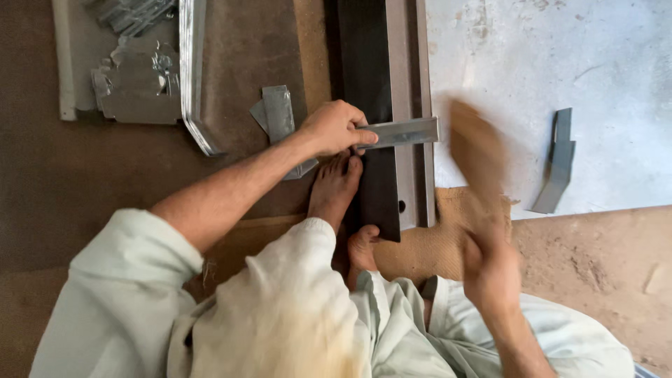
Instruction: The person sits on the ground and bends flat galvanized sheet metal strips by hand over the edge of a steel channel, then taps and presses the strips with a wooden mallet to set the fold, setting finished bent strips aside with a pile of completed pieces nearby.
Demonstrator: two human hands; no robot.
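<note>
My left hand (336, 128) is closed on one end of a short flat metal strip (402, 132) and holds it across a long dark steel bar (365, 84) that runs away from me on the floor. In my right hand (490, 269), raised at the right, is a brown wooden block (476, 150), blurred by motion, above and to the right of the strip. My bare feet (337, 189) press against the near end of the steel bar.
A bent grey metal bracket (558, 162) lies on the pale concrete at right. Folded metal pieces (278, 115) sit just left of my left hand. A heap of metal scraps (136, 80) and a curved metal profile (192, 77) lie at upper left.
</note>
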